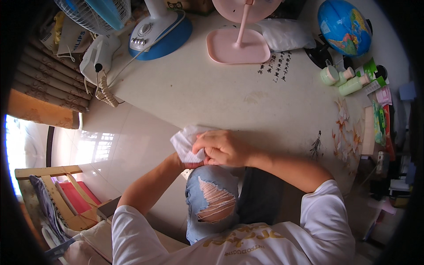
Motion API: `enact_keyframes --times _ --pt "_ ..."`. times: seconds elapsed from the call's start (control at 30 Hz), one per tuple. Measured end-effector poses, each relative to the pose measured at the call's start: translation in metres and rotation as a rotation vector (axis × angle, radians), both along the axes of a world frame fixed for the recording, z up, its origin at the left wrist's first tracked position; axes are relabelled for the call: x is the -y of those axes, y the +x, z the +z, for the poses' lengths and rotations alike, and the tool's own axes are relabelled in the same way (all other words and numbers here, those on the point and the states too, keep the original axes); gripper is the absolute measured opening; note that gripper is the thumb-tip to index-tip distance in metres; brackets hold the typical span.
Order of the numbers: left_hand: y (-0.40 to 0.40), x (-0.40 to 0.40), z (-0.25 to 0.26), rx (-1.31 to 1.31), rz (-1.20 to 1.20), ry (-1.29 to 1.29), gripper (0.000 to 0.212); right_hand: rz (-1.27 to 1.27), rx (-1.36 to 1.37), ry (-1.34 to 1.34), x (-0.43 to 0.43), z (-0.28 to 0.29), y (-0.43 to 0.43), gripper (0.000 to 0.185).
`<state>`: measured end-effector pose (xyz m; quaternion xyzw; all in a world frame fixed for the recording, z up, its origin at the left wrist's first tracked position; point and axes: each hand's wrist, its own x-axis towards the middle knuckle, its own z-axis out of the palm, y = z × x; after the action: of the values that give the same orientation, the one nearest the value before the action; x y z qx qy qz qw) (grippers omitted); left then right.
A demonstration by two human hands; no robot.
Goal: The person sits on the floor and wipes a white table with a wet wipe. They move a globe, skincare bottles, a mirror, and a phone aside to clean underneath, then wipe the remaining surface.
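Observation:
A white cloth [186, 140] is bunched between my hands at the near edge of the pale tabletop [198, 89], above my knee in ripped blue jeans [212, 202]. My right hand [223, 148] lies over the cloth, its fingers bent and pressing on the fabric. Most of my left hand [193, 164] is hidden beneath the cloth and the right hand; only its lower edge and the wrist show. The cloth drapes over it. Whether the left fingers grip the fabric is hidden.
Along the table's far side stand a blue-and-white fan base [160, 39], a white telephone [99, 54], a pink stand [238, 46], a plastic bag [286, 34] and a globe [346, 28]. Green bottles [354, 85] lie at the right. A wooden chair [63, 198] is at the lower left.

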<state>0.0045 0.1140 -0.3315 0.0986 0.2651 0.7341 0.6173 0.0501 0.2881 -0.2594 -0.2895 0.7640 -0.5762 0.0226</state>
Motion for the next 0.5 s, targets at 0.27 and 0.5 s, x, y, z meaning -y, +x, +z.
enact_keyframes --times 0.27,0.5 --pt "0.015 -0.007 0.000 0.307 0.159 -0.181 0.039 -0.200 0.613 -0.281 -0.013 0.020 0.009 0.023" --pt "0.005 -0.016 0.022 0.359 -0.014 -0.236 0.059 -0.950 0.200 -0.666 -0.169 0.044 0.028 0.030"
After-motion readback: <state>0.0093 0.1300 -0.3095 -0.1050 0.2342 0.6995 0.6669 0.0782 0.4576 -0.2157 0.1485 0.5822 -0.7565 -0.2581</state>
